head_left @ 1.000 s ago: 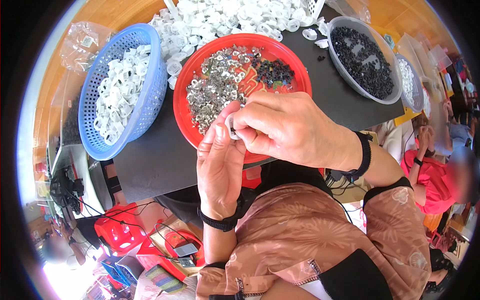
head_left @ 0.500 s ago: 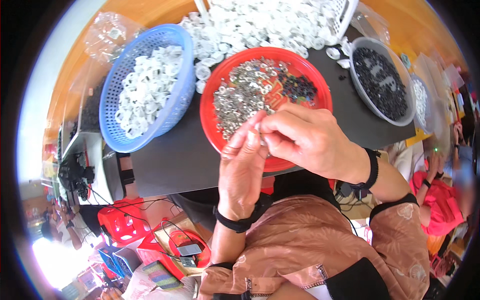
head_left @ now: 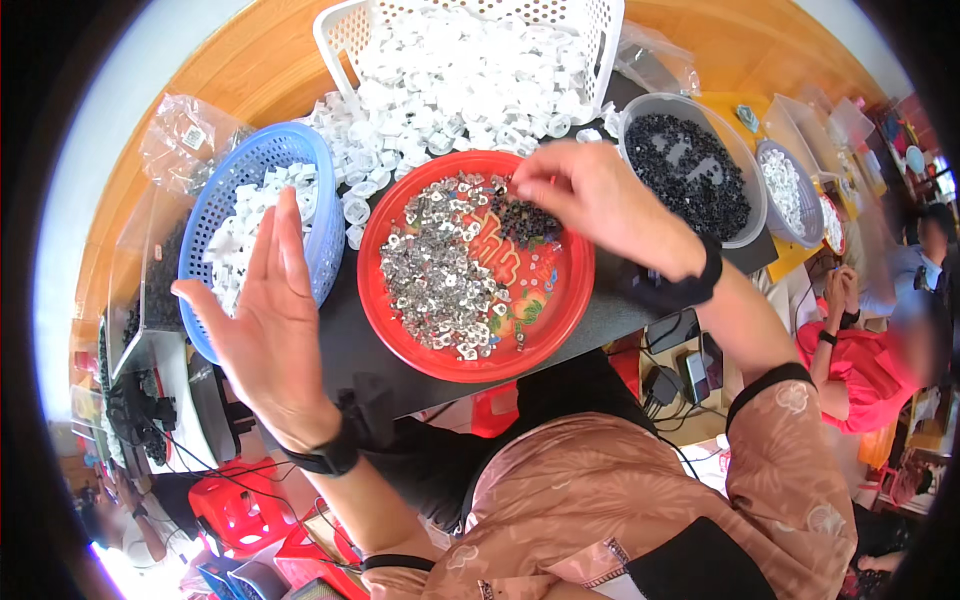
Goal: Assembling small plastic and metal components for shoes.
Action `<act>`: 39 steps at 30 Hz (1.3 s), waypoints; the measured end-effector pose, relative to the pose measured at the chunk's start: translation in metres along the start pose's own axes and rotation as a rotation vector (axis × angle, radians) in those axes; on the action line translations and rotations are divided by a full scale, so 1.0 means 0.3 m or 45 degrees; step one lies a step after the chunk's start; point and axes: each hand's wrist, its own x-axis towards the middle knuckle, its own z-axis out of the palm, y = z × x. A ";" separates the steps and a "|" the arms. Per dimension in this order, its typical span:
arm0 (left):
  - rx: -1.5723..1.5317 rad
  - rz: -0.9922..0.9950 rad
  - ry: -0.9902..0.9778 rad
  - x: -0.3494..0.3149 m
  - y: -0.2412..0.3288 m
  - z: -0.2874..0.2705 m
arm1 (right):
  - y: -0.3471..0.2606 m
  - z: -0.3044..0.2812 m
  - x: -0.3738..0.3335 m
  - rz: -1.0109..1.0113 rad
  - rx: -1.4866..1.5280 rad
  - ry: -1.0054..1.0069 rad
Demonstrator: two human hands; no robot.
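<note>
My left hand (head_left: pixel 270 345) is raised palm-up beside the blue basket (head_left: pixel 326 225), fingers spread and nothing in them. White plastic pieces (head_left: pixel 238 238) fill that basket, partly behind the hand. My right hand (head_left: pixel 605 195) reaches over the far right part of a round red tray (head_left: pixel 476 374). Its thumb and fingers are pinched together close to a small heap of dark pieces (head_left: pixel 525 224); whatever is between the fingertips is too small to make out. Small silvery metal pieces (head_left: pixel 430 285) cover the tray's left half.
A white basket (head_left: pixel 335 32) heaped with white plastic pieces stands at the back, some spilling onto the dark table (head_left: pixel 375 385). At the right are a grey tub (head_left: pixel 752 228) of black pieces and a smaller bowl (head_left: pixel 806 240) of white ones. Co-workers sit farther right.
My hands were together over the tray, fingertips meeting. Now they are apart: the left has moved left and opened, the right has moved to the dark pieces. The view has shifted too.
</note>
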 end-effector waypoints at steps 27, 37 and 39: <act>0.888 -0.083 0.131 -0.186 -0.350 -0.165 | 0.013 -0.004 0.121 0.199 0.264 -0.336; 0.534 -0.206 0.069 -0.187 -0.365 -0.142 | -0.081 0.052 -0.058 -0.926 -0.286 -0.028; 0.534 -0.171 0.081 -0.190 -0.368 -0.150 | -0.083 0.062 -0.067 -0.933 -0.293 0.009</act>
